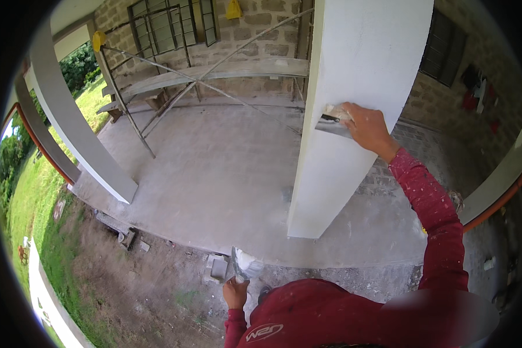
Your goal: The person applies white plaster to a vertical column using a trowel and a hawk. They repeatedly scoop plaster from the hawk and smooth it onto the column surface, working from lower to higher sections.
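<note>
A white square column [354, 87] stands in front of me on the right. My right hand [368, 129] is closed around the putty-smeared handle of a finishing trowel [333, 129], and its flat metal blade lies against the column's face. Low down near my body, my left hand [236, 292] grips a putty knife [236, 264] by its handle. White putty [248, 262] sits in a lump on that blade. Paint or putty specks dot my red right sleeve.
Behind the column, metal scaffolding [197, 81] with a plank [243, 68] spans the concrete floor [203, 156]. Another white column [81, 116] rises at the left. A hollow concrete block [216, 268] lies by the floor's edge on the dirt [133, 284]. Grass borders the left.
</note>
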`<state>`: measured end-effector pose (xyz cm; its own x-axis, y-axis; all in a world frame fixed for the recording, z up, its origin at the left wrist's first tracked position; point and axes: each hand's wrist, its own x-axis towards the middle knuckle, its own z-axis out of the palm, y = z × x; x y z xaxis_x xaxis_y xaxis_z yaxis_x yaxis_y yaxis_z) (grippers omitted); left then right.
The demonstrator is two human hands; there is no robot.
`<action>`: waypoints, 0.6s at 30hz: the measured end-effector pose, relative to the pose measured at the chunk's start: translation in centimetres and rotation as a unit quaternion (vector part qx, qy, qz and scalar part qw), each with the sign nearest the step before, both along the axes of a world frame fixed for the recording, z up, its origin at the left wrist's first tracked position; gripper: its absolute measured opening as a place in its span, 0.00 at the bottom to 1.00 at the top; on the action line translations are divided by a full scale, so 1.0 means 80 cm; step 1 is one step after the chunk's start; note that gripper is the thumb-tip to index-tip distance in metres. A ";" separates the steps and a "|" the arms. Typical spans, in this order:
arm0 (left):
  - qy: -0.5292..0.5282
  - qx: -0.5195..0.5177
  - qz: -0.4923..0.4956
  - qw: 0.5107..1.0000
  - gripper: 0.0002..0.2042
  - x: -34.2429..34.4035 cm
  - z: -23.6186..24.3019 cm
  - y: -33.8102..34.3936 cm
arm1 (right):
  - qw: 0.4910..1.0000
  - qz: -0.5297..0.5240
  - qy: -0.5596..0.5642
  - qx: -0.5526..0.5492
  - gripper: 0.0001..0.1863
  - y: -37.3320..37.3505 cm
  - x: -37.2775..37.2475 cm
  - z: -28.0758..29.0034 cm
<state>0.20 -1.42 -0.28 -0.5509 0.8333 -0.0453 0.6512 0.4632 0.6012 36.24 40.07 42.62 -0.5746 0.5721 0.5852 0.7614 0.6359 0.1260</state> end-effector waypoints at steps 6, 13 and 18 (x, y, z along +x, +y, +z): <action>-0.020 -0.029 0.002 0.999 0.26 0.002 0.018 0.014 | 0.969 -0.009 0.221 0.109 0.25 0.013 0.042 0.173; 0.071 0.032 -0.114 0.990 0.31 0.032 0.002 0.046 | 0.998 0.062 -0.023 0.003 0.18 0.005 -0.031 -0.177; -0.065 -0.029 -0.043 0.997 0.30 0.059 0.034 0.037 | 0.964 -0.009 -0.118 -0.237 0.12 -0.081 0.016 -0.447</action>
<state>4.93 1.56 2.46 -0.4641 0.8712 -0.1604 0.6082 0.4450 0.6573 37.54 33.60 6.84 -0.6475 0.7540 0.1104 0.7583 0.6519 -0.0040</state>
